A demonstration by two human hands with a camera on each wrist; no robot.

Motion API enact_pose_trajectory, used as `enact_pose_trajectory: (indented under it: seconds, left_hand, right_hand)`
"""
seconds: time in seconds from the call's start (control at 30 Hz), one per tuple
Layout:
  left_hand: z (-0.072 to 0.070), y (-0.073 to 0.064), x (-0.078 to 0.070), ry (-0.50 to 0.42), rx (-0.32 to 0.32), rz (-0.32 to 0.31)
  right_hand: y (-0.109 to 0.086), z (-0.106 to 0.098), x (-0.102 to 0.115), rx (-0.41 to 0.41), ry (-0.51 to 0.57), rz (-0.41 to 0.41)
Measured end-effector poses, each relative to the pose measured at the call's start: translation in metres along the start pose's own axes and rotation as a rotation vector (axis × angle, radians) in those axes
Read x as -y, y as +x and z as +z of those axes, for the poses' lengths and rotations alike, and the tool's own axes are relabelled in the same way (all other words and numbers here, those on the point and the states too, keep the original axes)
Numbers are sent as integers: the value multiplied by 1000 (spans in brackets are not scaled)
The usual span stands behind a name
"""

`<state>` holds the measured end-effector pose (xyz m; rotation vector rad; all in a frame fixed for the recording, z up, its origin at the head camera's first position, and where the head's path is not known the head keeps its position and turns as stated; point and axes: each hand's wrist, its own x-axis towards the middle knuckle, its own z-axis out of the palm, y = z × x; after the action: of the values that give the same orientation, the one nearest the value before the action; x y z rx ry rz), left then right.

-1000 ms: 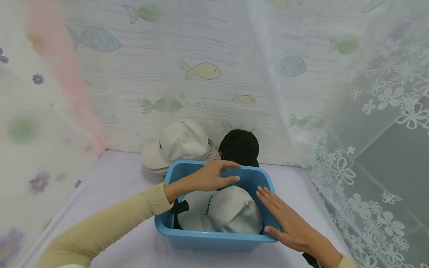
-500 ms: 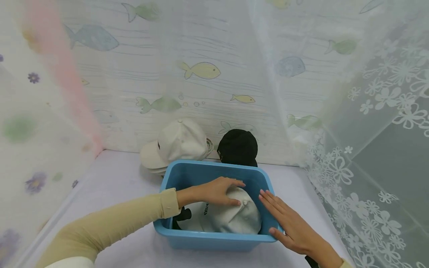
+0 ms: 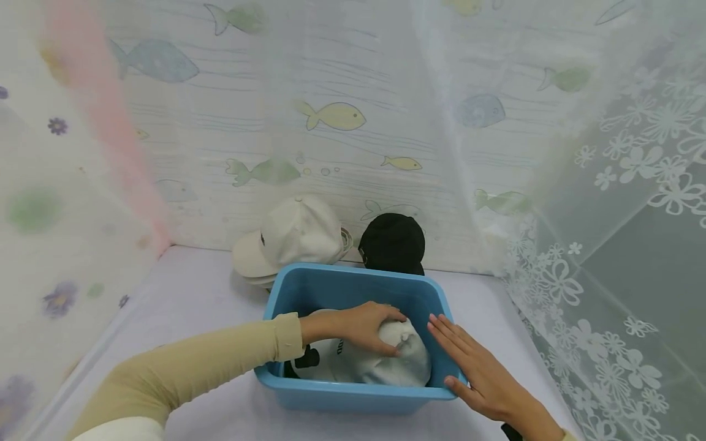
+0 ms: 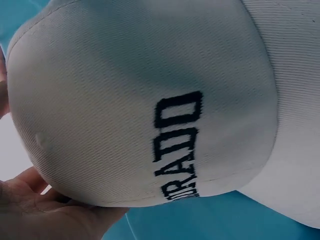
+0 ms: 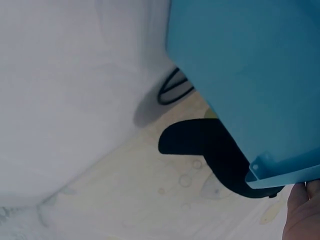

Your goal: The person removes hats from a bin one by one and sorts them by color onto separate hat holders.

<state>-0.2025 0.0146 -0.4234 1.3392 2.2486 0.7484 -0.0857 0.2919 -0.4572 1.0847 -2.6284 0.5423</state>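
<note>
A white baseball cap point(image 3: 413, 349) with dark lettering lies inside a blue plastic tub point(image 3: 353, 395), its brim to the left. My left hand point(image 3: 361, 327) holds the crown from above, fingers and thumb curved over it. Close up in the left wrist view, the cap point(image 4: 100, 115) shows "RADO" in dark letters, with digits at the crown's left end. My right hand point(image 3: 482, 373) rests on the tub's right rim, its fingers straight. In the right wrist view only fingertips point(image 5: 300, 197) show at the rim. Something dark under the brim is mostly hidden.
Behind the tub sit a stack of off-white caps point(image 3: 300, 233) at left and a black cap point(image 3: 393, 242) at right. The right wrist view shows a black wire loop point(image 5: 175, 90) beside the tub. A fish-print curtain point(image 3: 331, 116) hangs behind the white-covered table point(image 3: 209, 294).
My left hand has come down from above the tub's far side onto the cap's crown, which now looks pressed in. The right hand stays at the rim, shifting slightly.
</note>
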Motion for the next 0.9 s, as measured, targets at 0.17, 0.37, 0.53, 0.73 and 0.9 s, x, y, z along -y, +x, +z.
enact_pose_trajectory:
  seconds: [0.17,0.37,0.53,0.73,0.9]
  left_hand:
    - [-1,0,0,-29,7,23]
    - [-2,-1,-1,-64,18,46]
    - [0,0,1,-65,16,56]
    - [2,1,2,-51,5,81]
    - [0,-1,2,-40,-5,130]
  right_hand:
    - [0,1,0,-3,10,9]
    - [1,2,2,-12,3,2]
    - [2,2,3,-16,9,12]
    - [1,4,3,-16,-4,35]
    - [1,5,2,-23,-6,35]
